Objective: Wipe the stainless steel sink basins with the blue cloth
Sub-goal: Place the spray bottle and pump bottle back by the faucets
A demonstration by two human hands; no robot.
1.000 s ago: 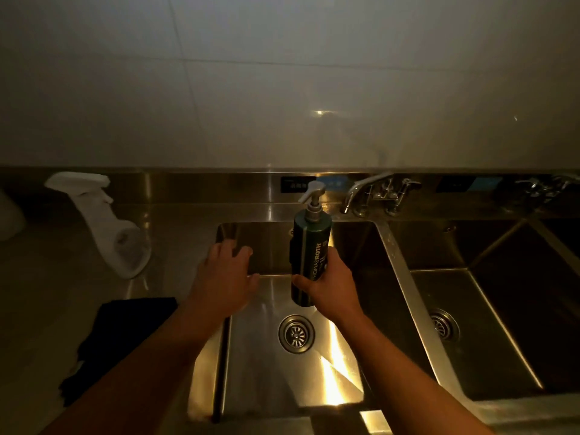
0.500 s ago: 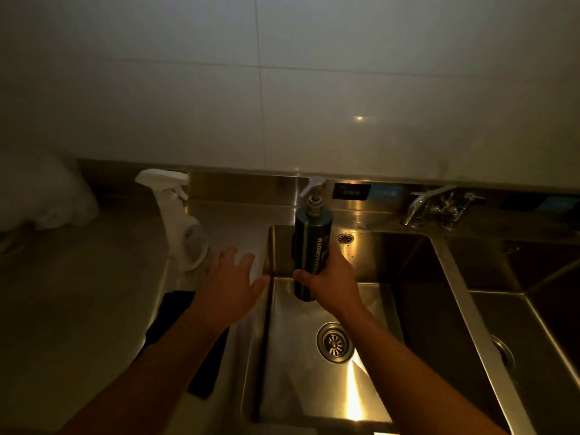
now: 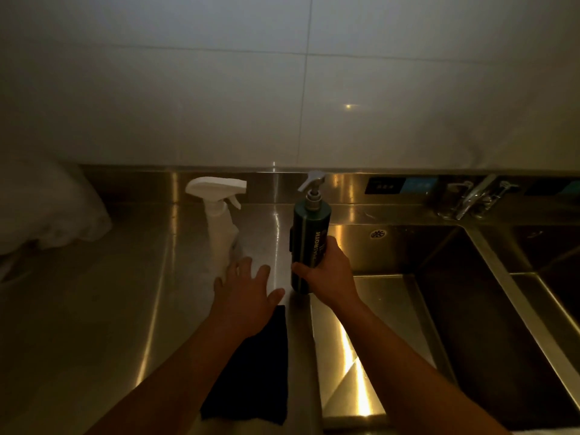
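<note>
The light is dim. My right hand grips a dark green pump bottle upright over the steel counter, just left of the left sink basin. My left hand hovers with spread fingers above the counter, between the bottle and a white spray bottle. The cloth looks dark in this light; it lies flat on the counter beside the basin's left rim, partly under my left forearm. A second basin shows at the right edge.
A tap stands on the back ledge above the divider between the basins. A white bundle lies at the far left of the steel counter. A tiled wall rises behind.
The view has swung left. My right hand has carried the pump bottle from over the left basin to the counter beside it. My left hand moved left with it, toward the spray bottle.
</note>
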